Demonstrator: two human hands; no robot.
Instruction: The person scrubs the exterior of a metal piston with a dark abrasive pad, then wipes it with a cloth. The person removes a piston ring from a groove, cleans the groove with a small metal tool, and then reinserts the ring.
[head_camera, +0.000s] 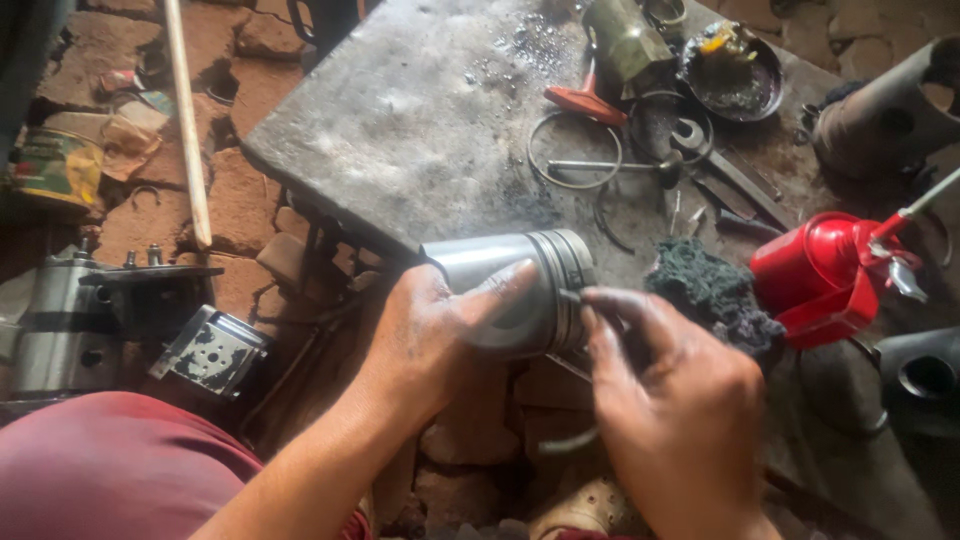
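Broken brick floor (150, 210) spreads under everything, and on it sits the grey metal surface (420, 120), a scuffed slab tilted across the upper middle of my view. To my left on the floor stands a dull grey engine part (70, 320) with studs on top, and a small perforated metal block (212, 350) leans beside it. A long pale stick (187, 120) lies over the bricks beyond them.

On the right end of the surface rests a red oil can (825, 280) with a thin spout rising to the right, and just beside it a dark clump of rag (715, 295). Farther up are a round black dish (735, 75) holding scraps, a red-handled tool (585, 100), an open-ended spanner (715, 160) and several loose thin metal rings (575, 150).

Between my hands, held just off the near edge of the surface, is the silver piston (530, 280), lying on its side with its grooved crown end to the right. My left hand (430, 340) wraps around its skirt from below, thumb laid across the side, a firm closed grip on the piston. My right hand (680, 400) is at the grooved end, its fingertips (600, 300) pinched together on a thin dark ring (572, 296) that touches the grooves; the rest of that ring is too blurred to follow.
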